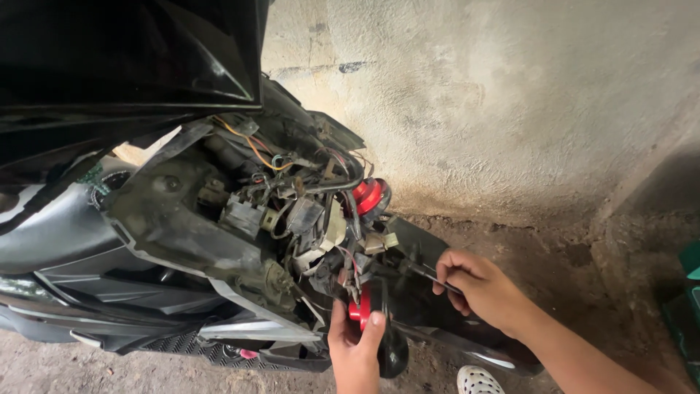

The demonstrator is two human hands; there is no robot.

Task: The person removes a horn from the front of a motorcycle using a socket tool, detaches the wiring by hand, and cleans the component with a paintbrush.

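1. At the far left I see the scooter (pixel 109 248), its black and grey side panels running off the left edge; its lower body is cut off at the bottom edge.
2. Above it a dark raised cover (pixel 131 51) fills the top-left corner. It is too dark for me to make out detail.
3. The scooter's front cavity (pixel 182 211) stands open like a tray. In it lie a tangle of wires (pixel 255 149), orange and yellow among them, grey connector blocks and a black hose. Much of this is crowded together, and I cannot tell which wire goes where.
4. At the cavity's right edge sits a red horn (pixel 368 195), partly hidden behind the hose and wires.
5. My left hand (pixel 355 350) comes up from the bottom edge, thumb and fingers clamped on a small red part (pixel 359 306) at the cavity's lower right corner. A black round piece just beside it is half hidden by the hand.
6. My right hand (pixel 477 288) has its fingers curled together around a thin dark tool (pixel 430 276), whose tip points left into the wiring near the red part. The tip itself is hard to see.
7. Behind stands a rough wall (pixel 496 102); a white shoe (pixel 477 381) is cut off at the bottom edge, and a green object (pixel 689 292) at the right edge.
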